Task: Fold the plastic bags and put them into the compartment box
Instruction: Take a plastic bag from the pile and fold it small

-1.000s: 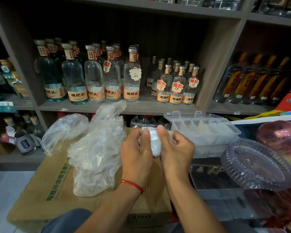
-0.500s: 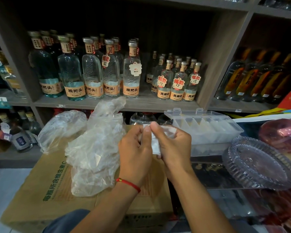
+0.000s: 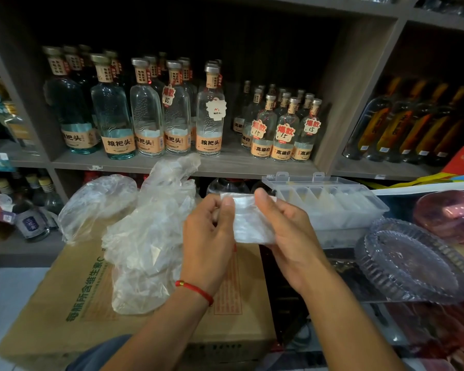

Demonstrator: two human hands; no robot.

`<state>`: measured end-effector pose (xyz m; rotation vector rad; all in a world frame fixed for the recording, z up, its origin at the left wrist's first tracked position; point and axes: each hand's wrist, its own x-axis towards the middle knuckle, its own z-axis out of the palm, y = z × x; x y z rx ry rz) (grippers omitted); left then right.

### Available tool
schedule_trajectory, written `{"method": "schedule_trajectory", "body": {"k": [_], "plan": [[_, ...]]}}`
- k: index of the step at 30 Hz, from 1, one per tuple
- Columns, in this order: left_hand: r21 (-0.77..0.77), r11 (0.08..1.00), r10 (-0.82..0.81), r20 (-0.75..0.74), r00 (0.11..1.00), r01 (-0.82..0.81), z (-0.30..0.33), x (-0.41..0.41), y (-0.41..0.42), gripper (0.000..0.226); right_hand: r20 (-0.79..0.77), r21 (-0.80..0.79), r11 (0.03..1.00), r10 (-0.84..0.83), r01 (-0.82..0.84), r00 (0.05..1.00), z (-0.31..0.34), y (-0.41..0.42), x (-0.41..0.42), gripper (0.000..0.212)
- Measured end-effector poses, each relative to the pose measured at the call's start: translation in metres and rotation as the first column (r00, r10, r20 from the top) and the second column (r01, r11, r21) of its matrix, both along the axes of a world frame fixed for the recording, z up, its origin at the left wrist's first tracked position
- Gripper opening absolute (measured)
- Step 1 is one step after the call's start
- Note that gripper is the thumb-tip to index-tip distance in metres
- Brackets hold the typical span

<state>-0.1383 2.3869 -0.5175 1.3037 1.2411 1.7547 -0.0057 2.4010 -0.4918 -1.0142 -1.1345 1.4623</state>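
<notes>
- head view: small folded clear plastic bag (image 3: 252, 223) is held in the air between both hands, in front of the clear compartment box (image 3: 330, 207).
- left hand (image 3: 209, 236) and right hand (image 3: 287, 231) each pinch one end.
- slick film may spring open if either pinch loosens.
- loose heap of crumpled clear bags (image 3: 148, 236) on the cardboard carton (image 3: 73, 303) could slide off if an arm brushes it.

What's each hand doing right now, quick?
Left hand: pinches the left end of the folded plastic bag.
Right hand: grips the same bag's right end, thumb on top.
</notes>
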Motion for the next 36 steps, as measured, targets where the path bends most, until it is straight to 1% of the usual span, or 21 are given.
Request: {"method": "schedule_trajectory", "body": {"k": [1, 4, 9, 11, 15, 19, 21, 23, 25, 28, 30, 32, 34, 36], "plan": [[-0.005, 1.0, -0.016, -0.009, 1.0, 0.016, 0.0, 0.002, -0.001, 0.034, 0.001, 0.01, 1.0, -0.002, 0.002, 1.0, 0.0, -0.001, -0.001, 0.044], [-0.026, 0.995, -0.092, -0.012, 0.996, 0.092, -0.002, 0.004, -0.001, 0.029, 0.058, 0.073, 0.991, -0.12, 0.116, 0.991, -0.001, -0.002, 0.0, 0.023], [-0.091, 0.967, -0.224, 0.128, 0.966, 0.236, 0.0, 0.003, -0.002, 0.036, 0.07, 0.101, 0.974, -0.213, 0.205, 0.975, 0.002, -0.001, 0.007, 0.008], [-0.123, 0.955, -0.248, 0.158, 0.956, 0.269, -0.002, 0.004, -0.001, 0.033, 0.072, 0.1, 0.97, -0.23, 0.223, 0.971, 0.003, -0.001, 0.009, 0.006], [-0.127, 0.965, -0.211, 0.149, 0.966, 0.23, -0.005, 0.005, 0.002, 0.023, 0.063, 0.07, 0.981, -0.186, 0.182, 0.98, 0.004, -0.002, 0.013, 0.007], [-0.098, 0.973, -0.203, 0.063, 0.977, 0.208, -0.009, 0.001, 0.006, 0.025, 0.063, 0.116, 0.978, -0.179, 0.171, 0.982, 0.005, -0.002, 0.021, 0.01], [-0.094, 0.97, -0.218, 0.063, 0.974, 0.223, -0.01, 0.001, 0.006, 0.026, 0.057, 0.125, 0.98, -0.163, 0.155, 0.985, 0.006, -0.002, 0.025, 0.014], [-0.104, 0.961, -0.249, 0.079, 0.965, 0.256, -0.01, 0.001, 0.006, 0.026, 0.042, 0.102, 0.988, -0.117, 0.113, 0.992, 0.006, -0.001, 0.027, 0.019], [-0.135, 0.943, -0.289, 0.122, 0.949, 0.305, -0.008, 0.001, 0.005, 0.028, -0.004, 0.056, 0.997, -0.059, 0.059, 0.998, 0.007, 0.0, 0.027, 0.022], [-0.168, 0.912, -0.326, 0.253, 0.911, 0.374, -0.005, 0.001, 0.004, 0.031, -0.062, 0.022, 1.0, 0.023, -0.022, 0.998, 0.01, 0.0, 0.03, 0.026], [-0.191, 0.904, -0.312, 0.317, 0.895, 0.383, -0.004, -0.001, 0.005, 0.027, -0.032, 0.06, 0.997, 0.051, -0.049, 0.998, 0.014, -0.002, 0.035, 0.031], [-0.199, 0.897, -0.314, 0.34, 0.886, 0.395, -0.004, -0.004, 0.006, 0.029, 0.05, 0.12, 0.992, 0.027, -0.032, 0.998, 0.016, -0.004, 0.043, 0.029], [-0.203, 0.877, -0.361, 0.319, 0.876, 0.436, -0.003, -0.006, 0.005, 0.032, 0.146, 0.182, 0.983, -0.036, 0.009, 0.989, 0.015, -0.004, 0.049, 0.023], [-0.213, 0.845, -0.436, 0.256, 0.863, 0.49, -0.004, -0.006, 0.003, 0.028, 0.198, 0.238, 0.971, -0.079, 0.031, 0.977, 0.012, -0.003, 0.053, 0.022]]}}
